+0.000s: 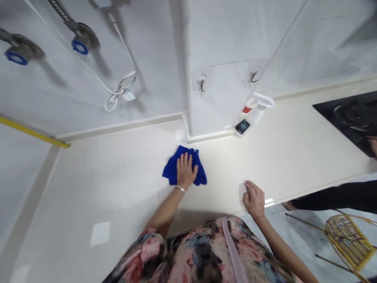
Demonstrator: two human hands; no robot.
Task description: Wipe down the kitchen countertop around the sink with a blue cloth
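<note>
My left hand (185, 173) lies flat with its fingers stretched out, pressing on a crumpled blue cloth (171, 169). The cloth rests on the white countertop (123, 169), just in front of the wall corner that juts out. A silver bangle (180, 189) circles the left wrist. Over by the front edge of the counter, my right hand (253, 199) is loosely closed, its fingers curled in and touching the surface. I see nothing held in it.
A white pump bottle (257, 112) and a white device with a dark screen (243, 126) stand by the wall. Valves (82, 41) and a looped white cord (116, 92) hang above. At right are a black cooktop (353, 116), another person's hand (373, 145) and a yellow woven chair (349, 239).
</note>
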